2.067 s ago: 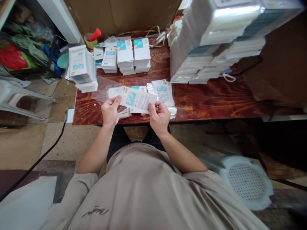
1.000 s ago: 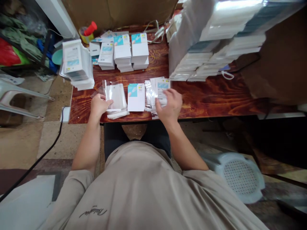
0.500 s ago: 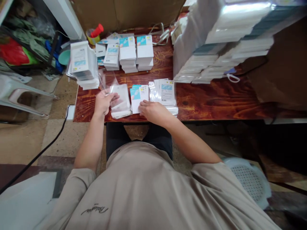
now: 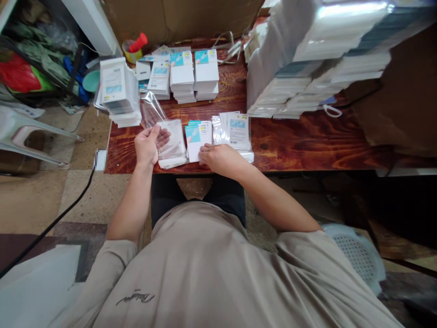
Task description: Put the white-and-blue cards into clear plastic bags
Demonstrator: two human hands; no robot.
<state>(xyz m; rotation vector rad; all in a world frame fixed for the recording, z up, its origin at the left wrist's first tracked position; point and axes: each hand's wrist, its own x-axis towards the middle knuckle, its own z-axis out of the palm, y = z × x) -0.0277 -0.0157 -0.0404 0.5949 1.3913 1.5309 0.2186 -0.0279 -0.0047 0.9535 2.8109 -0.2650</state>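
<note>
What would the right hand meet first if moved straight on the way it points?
The card pile touching the right hand, it seems; beyond that, probably the pile of clear bags, though depth is unclear.

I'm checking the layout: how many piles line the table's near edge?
3: clear bags beside the left hand, cards at the right hand, bagged cards further right. Hands could hide more.

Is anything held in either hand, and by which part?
Left hand: a clear bag, by its near end. Right hand: touching the cards near their right edge; any grip is unclear.
</note>
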